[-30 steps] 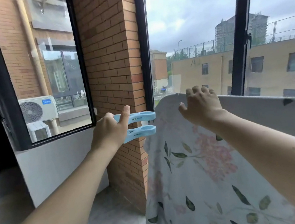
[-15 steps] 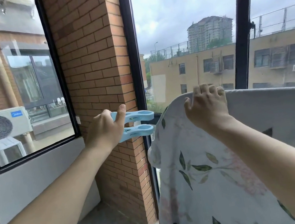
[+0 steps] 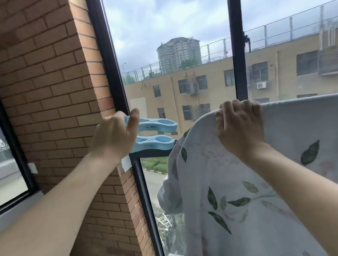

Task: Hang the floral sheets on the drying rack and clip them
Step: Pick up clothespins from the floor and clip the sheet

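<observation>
Brick-walled balcony window (image 3: 176, 59) | white leaf-and-flower cotton sheet (image 3: 231, 195) is already draping over the rail | your right hand (image 3: 239, 125) is gripping its top fold | your left hand (image 3: 112, 138) fingers are squeezing two pale-blue plastic clips (image 3: 155, 133) just beside it | clipping not yet done.

No readable text, label, brand, number or sign anywhere in view. Blank white tag (image 3: 126, 164) stuck on the brick pillar (image 3: 49, 85), nothing printed on it. Light blue clips (image 3: 153, 133) plain, no visible marking. Floral sheet (image 3: 231, 195) printed with leaves only. Small white air-conditioner unit (image 3: 261, 85) on the yellow building (image 3: 221, 96) opposite possibly marked, but too far and blurred to read.
</observation>
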The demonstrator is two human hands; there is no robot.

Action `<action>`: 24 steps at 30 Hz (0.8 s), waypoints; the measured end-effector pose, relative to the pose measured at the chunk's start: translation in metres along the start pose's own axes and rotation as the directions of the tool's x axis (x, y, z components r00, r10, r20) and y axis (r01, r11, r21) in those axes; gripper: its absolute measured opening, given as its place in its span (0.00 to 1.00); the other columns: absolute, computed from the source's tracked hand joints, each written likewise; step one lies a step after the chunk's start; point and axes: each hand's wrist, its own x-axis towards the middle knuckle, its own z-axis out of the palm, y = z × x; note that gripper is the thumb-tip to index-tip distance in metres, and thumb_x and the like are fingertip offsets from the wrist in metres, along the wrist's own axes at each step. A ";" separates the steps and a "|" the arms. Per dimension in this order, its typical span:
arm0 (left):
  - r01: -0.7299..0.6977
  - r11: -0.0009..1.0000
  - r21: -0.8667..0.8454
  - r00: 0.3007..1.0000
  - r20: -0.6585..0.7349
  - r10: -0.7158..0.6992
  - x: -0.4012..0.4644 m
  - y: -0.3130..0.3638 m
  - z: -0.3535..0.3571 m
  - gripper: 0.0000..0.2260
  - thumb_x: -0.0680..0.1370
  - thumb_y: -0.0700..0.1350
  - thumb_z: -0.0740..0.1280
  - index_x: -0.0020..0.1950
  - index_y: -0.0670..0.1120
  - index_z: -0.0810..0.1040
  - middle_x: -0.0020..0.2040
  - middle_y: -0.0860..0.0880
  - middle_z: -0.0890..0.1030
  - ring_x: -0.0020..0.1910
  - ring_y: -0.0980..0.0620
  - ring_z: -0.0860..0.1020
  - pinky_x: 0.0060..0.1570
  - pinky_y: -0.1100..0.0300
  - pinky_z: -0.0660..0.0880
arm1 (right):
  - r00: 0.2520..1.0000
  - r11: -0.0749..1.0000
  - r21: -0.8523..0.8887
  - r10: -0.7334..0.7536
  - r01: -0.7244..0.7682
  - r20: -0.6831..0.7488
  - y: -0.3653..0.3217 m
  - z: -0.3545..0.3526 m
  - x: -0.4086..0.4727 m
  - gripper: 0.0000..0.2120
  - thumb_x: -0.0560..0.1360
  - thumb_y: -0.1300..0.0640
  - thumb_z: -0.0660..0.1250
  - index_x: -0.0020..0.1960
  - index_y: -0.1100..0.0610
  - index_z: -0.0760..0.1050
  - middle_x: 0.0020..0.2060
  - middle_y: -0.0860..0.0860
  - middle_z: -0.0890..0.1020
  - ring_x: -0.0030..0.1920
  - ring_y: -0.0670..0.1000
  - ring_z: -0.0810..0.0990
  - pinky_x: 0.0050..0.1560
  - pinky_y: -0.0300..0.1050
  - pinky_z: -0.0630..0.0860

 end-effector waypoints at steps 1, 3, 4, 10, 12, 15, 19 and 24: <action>-0.055 0.998 -0.007 0.998 -0.001 0.055 0.007 -0.004 0.006 0.25 0.82 0.59 0.47 0.40 0.43 0.72 0.33 0.46 0.74 0.31 0.46 0.72 0.31 0.57 0.62 | 1.000 1.000 -0.002 0.005 -0.005 -0.008 0.000 0.001 0.000 0.15 0.78 0.51 0.50 0.51 0.58 0.72 0.45 0.56 0.77 0.48 0.59 0.72 0.57 0.52 0.60; -0.168 0.986 -0.020 0.986 -0.012 0.168 0.018 -0.007 0.012 0.23 0.83 0.57 0.48 0.38 0.44 0.70 0.31 0.46 0.73 0.29 0.45 0.71 0.31 0.58 0.61 | 1.000 1.000 -0.002 0.015 -0.015 0.005 0.001 0.000 0.001 0.15 0.78 0.51 0.50 0.51 0.58 0.72 0.45 0.55 0.78 0.48 0.59 0.72 0.56 0.52 0.62; -0.224 0.973 -0.048 0.975 -0.012 0.224 0.025 -0.011 0.014 0.22 0.83 0.56 0.49 0.37 0.44 0.70 0.30 0.46 0.73 0.29 0.45 0.72 0.32 0.58 0.62 | 0.999 0.999 -0.009 0.033 -0.033 0.016 0.000 0.000 0.002 0.16 0.78 0.50 0.49 0.50 0.57 0.72 0.45 0.55 0.78 0.49 0.58 0.73 0.55 0.51 0.62; -0.376 0.914 -0.151 0.926 -0.022 0.378 0.066 -0.017 0.029 0.21 0.83 0.52 0.51 0.38 0.42 0.71 0.31 0.43 0.74 0.29 0.45 0.72 0.31 0.59 0.61 | 0.972 0.967 -0.102 0.234 -0.232 0.006 0.008 -0.014 0.014 0.18 0.81 0.49 0.51 0.50 0.59 0.75 0.49 0.58 0.80 0.53 0.60 0.74 0.58 0.52 0.62; -0.405 0.898 -0.169 0.912 -0.014 0.409 0.073 -0.018 0.035 0.21 0.83 0.51 0.51 0.36 0.43 0.70 0.30 0.44 0.73 0.29 0.45 0.72 0.34 0.58 0.64 | 0.963 0.951 -0.167 0.268 -0.259 0.033 0.011 -0.014 0.014 0.22 0.81 0.48 0.48 0.51 0.58 0.76 0.49 0.58 0.80 0.54 0.60 0.74 0.60 0.52 0.62; -0.459 0.870 -0.182 0.888 -0.047 0.458 0.077 -0.012 0.045 0.19 0.83 0.48 0.52 0.35 0.44 0.69 0.29 0.46 0.70 0.27 0.46 0.69 0.33 0.58 0.64 | 0.955 0.945 -0.181 0.289 -0.274 0.067 0.007 -0.012 0.012 0.22 0.81 0.47 0.47 0.51 0.57 0.76 0.50 0.57 0.80 0.55 0.59 0.73 0.61 0.52 0.62; -0.498 0.857 -0.130 0.867 -0.106 0.487 0.084 0.000 0.053 0.16 0.82 0.47 0.52 0.37 0.45 0.69 0.29 0.46 0.70 0.25 0.47 0.69 0.31 0.59 0.65 | 0.951 0.938 -0.185 0.306 -0.292 0.048 0.002 -0.013 0.013 0.20 0.82 0.48 0.47 0.51 0.56 0.75 0.51 0.56 0.79 0.55 0.58 0.73 0.62 0.51 0.61; -0.567 0.817 -0.106 0.822 -0.131 0.554 0.094 0.012 0.056 0.17 0.82 0.47 0.52 0.36 0.44 0.69 0.27 0.47 0.70 0.23 0.48 0.69 0.29 0.62 0.64 | 0.950 0.937 -0.191 0.308 -0.293 0.055 0.003 -0.012 0.013 0.21 0.82 0.48 0.46 0.53 0.55 0.75 0.52 0.55 0.79 0.55 0.57 0.73 0.62 0.50 0.62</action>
